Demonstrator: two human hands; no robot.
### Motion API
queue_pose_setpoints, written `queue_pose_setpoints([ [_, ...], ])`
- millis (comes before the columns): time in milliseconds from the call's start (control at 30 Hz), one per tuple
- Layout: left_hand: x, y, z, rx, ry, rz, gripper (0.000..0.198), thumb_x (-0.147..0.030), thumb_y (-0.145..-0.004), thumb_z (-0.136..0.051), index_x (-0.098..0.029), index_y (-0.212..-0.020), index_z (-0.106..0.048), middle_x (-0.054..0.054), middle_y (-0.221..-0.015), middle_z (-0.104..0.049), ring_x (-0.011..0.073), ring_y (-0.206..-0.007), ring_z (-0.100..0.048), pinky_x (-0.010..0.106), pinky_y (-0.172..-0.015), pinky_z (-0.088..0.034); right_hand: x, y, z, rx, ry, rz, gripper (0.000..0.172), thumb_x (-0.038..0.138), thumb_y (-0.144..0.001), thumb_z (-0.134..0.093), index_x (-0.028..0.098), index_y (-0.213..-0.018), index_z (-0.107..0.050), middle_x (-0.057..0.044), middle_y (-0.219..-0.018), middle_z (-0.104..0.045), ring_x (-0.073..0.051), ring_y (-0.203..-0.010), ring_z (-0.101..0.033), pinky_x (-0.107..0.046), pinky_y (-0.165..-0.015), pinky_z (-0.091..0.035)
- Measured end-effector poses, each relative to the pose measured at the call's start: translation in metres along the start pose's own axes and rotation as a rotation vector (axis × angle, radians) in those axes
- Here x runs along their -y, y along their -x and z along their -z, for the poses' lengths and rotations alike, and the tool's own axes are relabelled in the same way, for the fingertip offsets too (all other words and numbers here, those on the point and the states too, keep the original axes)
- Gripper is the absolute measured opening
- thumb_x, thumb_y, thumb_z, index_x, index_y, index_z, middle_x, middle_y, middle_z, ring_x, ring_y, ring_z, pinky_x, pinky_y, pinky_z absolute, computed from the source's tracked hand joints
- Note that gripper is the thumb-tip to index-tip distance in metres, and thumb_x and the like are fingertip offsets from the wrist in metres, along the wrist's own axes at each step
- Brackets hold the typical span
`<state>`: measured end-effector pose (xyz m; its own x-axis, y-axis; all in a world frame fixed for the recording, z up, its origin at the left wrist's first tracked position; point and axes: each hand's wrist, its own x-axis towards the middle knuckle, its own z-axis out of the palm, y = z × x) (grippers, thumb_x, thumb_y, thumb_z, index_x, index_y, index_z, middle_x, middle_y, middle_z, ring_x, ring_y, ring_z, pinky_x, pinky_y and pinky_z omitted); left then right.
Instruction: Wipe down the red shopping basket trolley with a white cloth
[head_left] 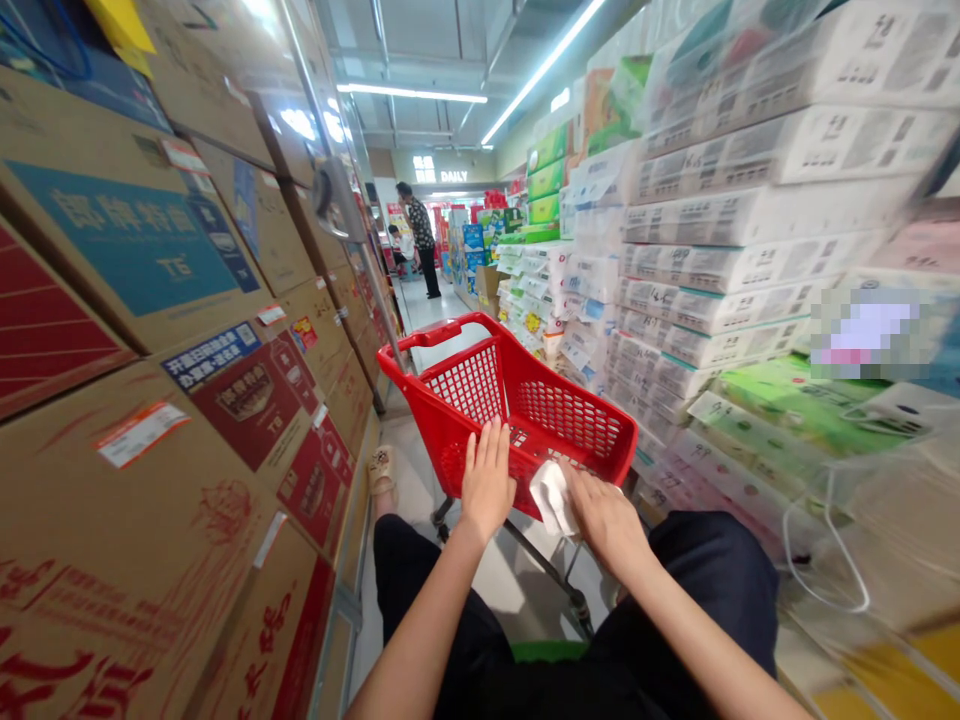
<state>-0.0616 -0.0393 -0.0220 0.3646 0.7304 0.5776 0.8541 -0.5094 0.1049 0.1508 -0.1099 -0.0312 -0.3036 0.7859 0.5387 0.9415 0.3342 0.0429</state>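
Observation:
In front of my knees stands a red plastic shopping cart (439,425) with perforated basket walls on a wheeled metal frame. My left hand (489,482) lies with its fingers stretched out over the basket's near side, and nothing shows in it. To its right, my right hand (606,512) holds a crumpled white cloth or tissue (553,498) at the basket's near side. The thumb side of that hand is partly hidden, and the cloth covers a bit of the red wall. Inside the basket, the visible part of the floor is bare red plastic.
Stacked cardboard boxes (120,440) wall the left side. White-wrapped paper packs (697,275) are piled high on the right, with green packs (795,405) lower down. A person in a patterned top (421,228) stands farther along the aisle. A metal post (352,190) rises at left.

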Motion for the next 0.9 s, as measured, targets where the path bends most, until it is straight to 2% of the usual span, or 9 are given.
queue_pose_setpoints([
  [100, -0.008, 0.003, 0.0, 0.0, 0.057, -0.009, 0.093, -0.008, -0.072, -0.054, -0.011, -0.158, -0.017, 0.012, -0.167, -0.015, 0.0275, -0.155, -0.008, 0.052, -0.127, -0.014, 0.0, 0.005, 0.002, -0.008, 0.018, -0.03, 0.047, 0.03, -0.103, -0.036, 0.011, -0.146, -0.041, -0.016, -0.118, -0.066, -0.026, -0.101, -0.063, -0.039, -0.087, -0.05],
  [200, -0.017, 0.004, 0.0, -0.005, 0.083, -0.016, 0.089, -0.01, -0.075, -0.053, -0.01, -0.157, -0.019, 0.011, -0.167, -0.014, 0.0271, -0.155, -0.005, 0.052, -0.127, -0.015, 0.017, -0.018, -0.005, 0.021, 0.083, -0.075, 0.044, 0.03, -0.103, -0.038, 0.008, -0.139, -0.048, -0.018, -0.113, -0.067, -0.027, -0.098, -0.063, -0.04, -0.084, -0.05],
  [300, -0.019, 0.004, 0.0, 0.002, 0.078, -0.032, 0.086, -0.01, -0.077, -0.051, -0.012, -0.157, -0.021, 0.01, -0.167, -0.014, 0.0261, -0.155, -0.005, 0.051, -0.127, -0.016, 0.036, -0.049, -0.014, 0.03, 0.104, -0.082, 0.043, 0.022, -0.099, -0.042, 0.008, -0.14, -0.048, -0.019, -0.111, -0.067, -0.027, -0.096, -0.063, -0.041, -0.083, -0.05],
  [400, -0.014, 0.002, 0.0, 0.026, 0.063, -0.055, 0.087, -0.009, -0.076, -0.051, -0.013, -0.157, -0.021, 0.009, -0.167, -0.013, 0.0256, -0.155, -0.007, 0.051, -0.127, -0.016, 0.039, -0.061, -0.016, 0.024, 0.097, -0.037, 0.046, 0.015, -0.097, -0.04, 0.01, -0.143, -0.045, -0.017, -0.113, -0.067, -0.026, -0.095, -0.064, -0.039, -0.082, -0.052],
  [467, -0.01, 0.001, 0.001, 0.032, 0.059, -0.061, 0.088, -0.009, -0.075, -0.051, -0.014, -0.157, -0.021, 0.009, -0.167, -0.014, 0.0254, -0.155, -0.008, 0.051, -0.127, -0.015, 0.027, -0.051, -0.013, 0.017, 0.061, -0.006, 0.048, 0.014, -0.098, -0.037, 0.012, -0.145, -0.043, -0.016, -0.115, -0.067, -0.024, -0.097, -0.065, -0.037, -0.083, -0.052],
  [567, -0.005, -0.001, 0.003, 0.026, 0.064, -0.053, 0.091, -0.009, -0.073, -0.053, -0.015, -0.158, -0.019, 0.009, -0.167, -0.015, 0.0263, -0.155, -0.009, 0.053, -0.127, -0.014, -0.003, -0.016, -0.006, -0.004, -0.029, 0.008, 0.05, 0.019, -0.1, -0.036, 0.016, -0.15, -0.039, -0.014, -0.122, -0.067, -0.023, -0.103, -0.066, -0.036, -0.084, -0.053],
  [700, -0.008, -0.001, 0.002, 0.016, 0.098, -0.046, 0.092, -0.009, -0.071, -0.054, -0.014, -0.156, -0.022, 0.01, -0.167, -0.016, 0.0277, -0.155, -0.009, 0.054, -0.127, -0.014, -0.037, 0.027, 0.002, -0.036, -0.132, 0.076, 0.05, 0.027, -0.103, -0.037, 0.019, -0.152, -0.037, -0.013, -0.126, -0.067, -0.024, -0.112, -0.063, -0.04, -0.096, -0.049],
  [800, -0.014, -0.001, -0.001, 0.014, 0.128, -0.036, 0.088, -0.01, -0.069, -0.056, -0.01, -0.152, -0.029, 0.012, -0.167, -0.016, 0.0274, -0.155, -0.008, 0.051, -0.128, -0.015, -0.036, 0.026, 0.003, -0.037, -0.102, 0.049, 0.045, 0.03, -0.103, -0.037, 0.016, -0.145, -0.045, -0.013, -0.119, -0.069, -0.025, -0.107, -0.064, -0.041, -0.094, -0.048],
  [900, -0.02, -0.002, -0.004, 0.012, 0.144, -0.013, 0.083, -0.009, -0.067, -0.058, -0.009, -0.147, -0.035, 0.013, -0.167, -0.014, 0.0281, -0.155, -0.005, 0.051, -0.128, -0.015, -0.013, -0.005, 0.003, 0.024, -0.022, -0.041, 0.039, 0.028, -0.104, -0.034, 0.014, -0.134, -0.054, -0.014, -0.109, -0.071, -0.025, -0.094, -0.068, -0.037, -0.081, -0.05],
])
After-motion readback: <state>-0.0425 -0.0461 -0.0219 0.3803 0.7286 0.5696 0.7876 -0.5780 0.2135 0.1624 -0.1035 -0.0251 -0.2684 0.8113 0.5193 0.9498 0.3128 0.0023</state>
